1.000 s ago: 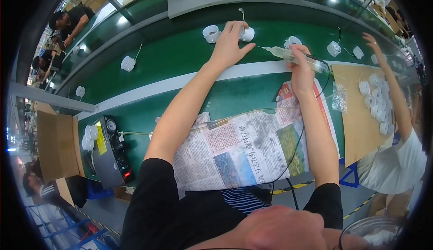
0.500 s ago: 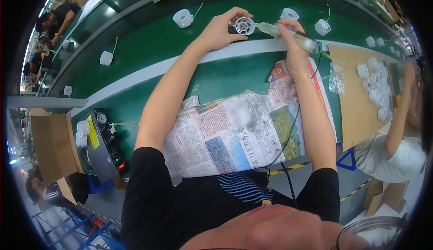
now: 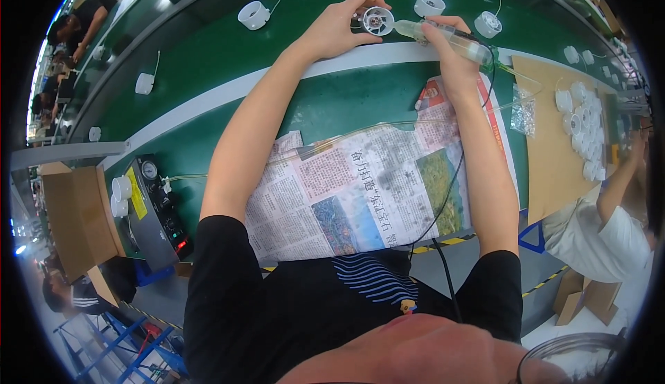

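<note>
We find the left hand [image 3: 338, 28] outstretched, gripping a housing [image 3: 378, 21]; the right hand [image 3: 456, 65] grips a syringe [image 3: 470, 48] beside it. Green belt [image 3: 208, 51] beneath; carton [image 3: 77, 221] far left.

1 pale rail [image 3: 374, 53] borders the green worktop [image 3: 346, 100], above a grey floor [image 3: 427, 272] (yellow-and-black tape [image 3: 546, 285] stripes it).

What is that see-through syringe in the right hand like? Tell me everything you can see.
The syringe is a translucent tube, apparently plastic, tapering leftward to a pale nozzle. The right hand grips it, slanted, over the green work surface. Its nozzle points at a round white part in the left hand; whether they touch is unclear.
</note>
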Available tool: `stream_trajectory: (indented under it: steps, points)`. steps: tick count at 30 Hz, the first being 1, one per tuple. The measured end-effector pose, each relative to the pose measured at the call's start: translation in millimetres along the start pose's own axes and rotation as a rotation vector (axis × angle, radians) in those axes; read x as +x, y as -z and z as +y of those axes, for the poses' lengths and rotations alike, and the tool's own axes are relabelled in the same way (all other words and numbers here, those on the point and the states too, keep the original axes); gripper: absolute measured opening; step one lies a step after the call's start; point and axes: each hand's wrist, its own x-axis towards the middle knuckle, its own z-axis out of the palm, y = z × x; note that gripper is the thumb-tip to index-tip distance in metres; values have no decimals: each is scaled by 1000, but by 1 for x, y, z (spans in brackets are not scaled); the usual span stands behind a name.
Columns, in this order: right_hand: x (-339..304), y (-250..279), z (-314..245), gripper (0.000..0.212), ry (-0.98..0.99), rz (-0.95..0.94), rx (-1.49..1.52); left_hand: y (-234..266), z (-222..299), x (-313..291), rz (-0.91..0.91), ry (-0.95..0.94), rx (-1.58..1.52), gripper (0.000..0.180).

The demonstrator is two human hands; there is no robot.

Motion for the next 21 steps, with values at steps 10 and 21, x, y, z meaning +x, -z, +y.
stream_trajectory:
  steps: [10, 21]
  points:
    - [1, 1, -1, 27, 26, 29, -5, 1, -3, 0, -1, 6, 24, 59]
    - [14, 10, 13, 21, -90, 254, 608, -8, 24, 15, 91, -456, 651, 57]
